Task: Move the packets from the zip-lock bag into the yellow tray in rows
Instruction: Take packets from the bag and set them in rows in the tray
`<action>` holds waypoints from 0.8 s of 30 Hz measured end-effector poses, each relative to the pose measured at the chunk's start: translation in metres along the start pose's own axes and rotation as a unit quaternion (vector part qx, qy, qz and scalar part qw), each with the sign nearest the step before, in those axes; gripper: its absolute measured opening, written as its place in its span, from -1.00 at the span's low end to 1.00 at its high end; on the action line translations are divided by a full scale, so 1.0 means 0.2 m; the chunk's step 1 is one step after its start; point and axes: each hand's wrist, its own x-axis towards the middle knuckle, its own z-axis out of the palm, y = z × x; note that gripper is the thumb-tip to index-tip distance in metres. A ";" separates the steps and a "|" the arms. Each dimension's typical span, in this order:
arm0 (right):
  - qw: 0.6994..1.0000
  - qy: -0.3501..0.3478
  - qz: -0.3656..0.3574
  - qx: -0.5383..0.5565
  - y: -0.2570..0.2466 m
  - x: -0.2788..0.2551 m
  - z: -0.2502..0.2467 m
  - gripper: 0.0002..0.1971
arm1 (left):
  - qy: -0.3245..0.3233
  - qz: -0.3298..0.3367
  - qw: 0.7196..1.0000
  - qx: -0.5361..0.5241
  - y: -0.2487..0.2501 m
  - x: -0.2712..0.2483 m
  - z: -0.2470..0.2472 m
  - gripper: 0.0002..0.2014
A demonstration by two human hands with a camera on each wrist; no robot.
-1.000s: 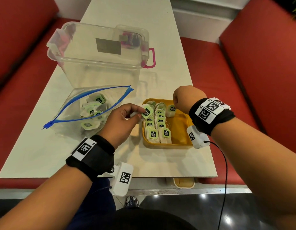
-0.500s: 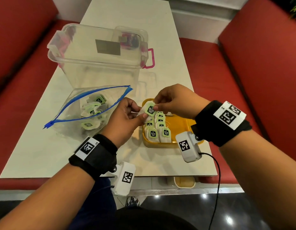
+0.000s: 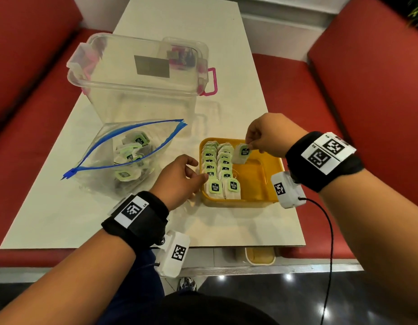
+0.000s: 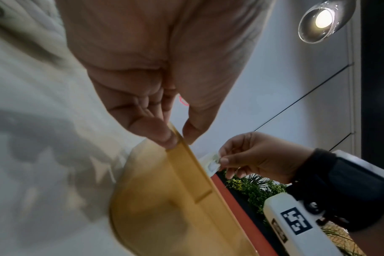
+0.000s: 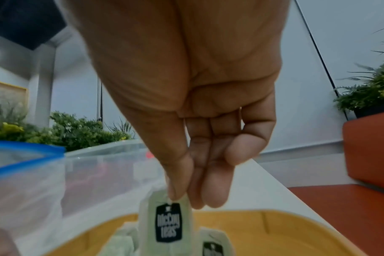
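The yellow tray (image 3: 258,177) sits near the table's front edge with two rows of green-labelled tea packets (image 3: 218,165) along its left side. My right hand (image 3: 250,146) pinches one packet (image 3: 242,154) by its top, thumb and fingers together, so it hangs just right of the second row at the tray's far end; the right wrist view shows this packet (image 5: 168,223) upright below my fingertips (image 5: 175,194). My left hand (image 3: 180,177) pinches the tray's left rim (image 4: 186,155) between finger and thumb. The open zip-lock bag (image 3: 123,156) lies to the left with several packets inside.
A clear plastic storage box (image 3: 142,78) with pink latches stands behind the bag. Red bench seats (image 3: 344,113) flank the white table (image 3: 62,207). The tray's right half is bare. The table's front edge runs close below the tray.
The packet passed from my left hand to my right. My right hand carried it back over the tray's far end. My left hand dropped to the tray's left rim.
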 end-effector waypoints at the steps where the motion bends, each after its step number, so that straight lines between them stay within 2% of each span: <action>1: 1.000 -0.008 0.006 -0.016 0.01 0.01 0.01 -0.93 | -0.004 0.002 1.000 0.001 0.00 0.00 0.01 -0.71; 13: 0.996 -0.036 0.050 -0.066 0.00 0.14 0.11 -0.89 | 0.003 -0.002 0.999 -0.032 0.01 -0.01 0.01 -0.73; 20: 0.998 0.008 0.046 -0.049 0.00 0.11 0.09 -0.94 | 0.008 -0.011 1.000 -0.007 0.04 -0.04 0.00 -0.72; 24: 0.998 0.041 0.001 -0.039 -0.05 0.07 0.04 -0.90 | 0.019 0.011 0.998 0.057 0.13 -0.12 -0.06 -0.77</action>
